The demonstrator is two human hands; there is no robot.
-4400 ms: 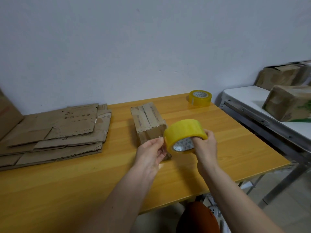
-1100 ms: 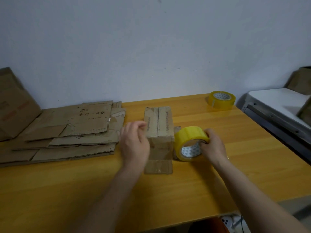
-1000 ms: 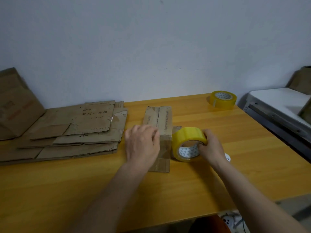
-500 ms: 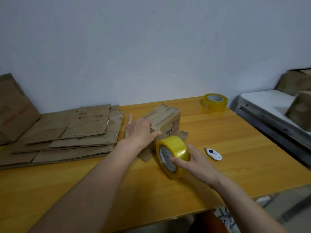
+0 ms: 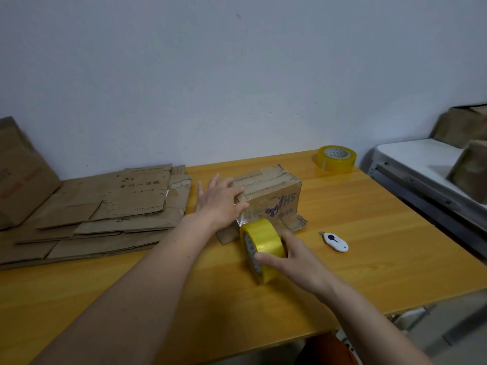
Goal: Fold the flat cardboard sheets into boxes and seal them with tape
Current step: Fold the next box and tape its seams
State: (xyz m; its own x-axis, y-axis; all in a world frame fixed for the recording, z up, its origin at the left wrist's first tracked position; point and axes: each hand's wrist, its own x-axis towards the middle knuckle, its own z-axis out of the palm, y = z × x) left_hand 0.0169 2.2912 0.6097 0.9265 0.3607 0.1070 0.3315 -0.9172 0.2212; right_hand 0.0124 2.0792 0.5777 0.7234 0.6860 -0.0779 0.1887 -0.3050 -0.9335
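Presently, your right hand [image 5: 295, 255] is gripping the tape roll [image 5: 261, 248], fingers curled round its rim, drawing a strip onto the box [image 5: 268, 192] lying mid-bench. Your left hand [image 5: 220, 200] is pressing flat on the box's left end, fingers straight. Be keeping the strip taut and centred over the seam, pressing firmly. Flat sheets [image 5: 105, 206] are lying toward the bench's left edge; the cutter [image 5: 335, 241] is lying just right of the roll.

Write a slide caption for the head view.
Left hand steadies the cardboard box while right hand pulls the tape roll from it.
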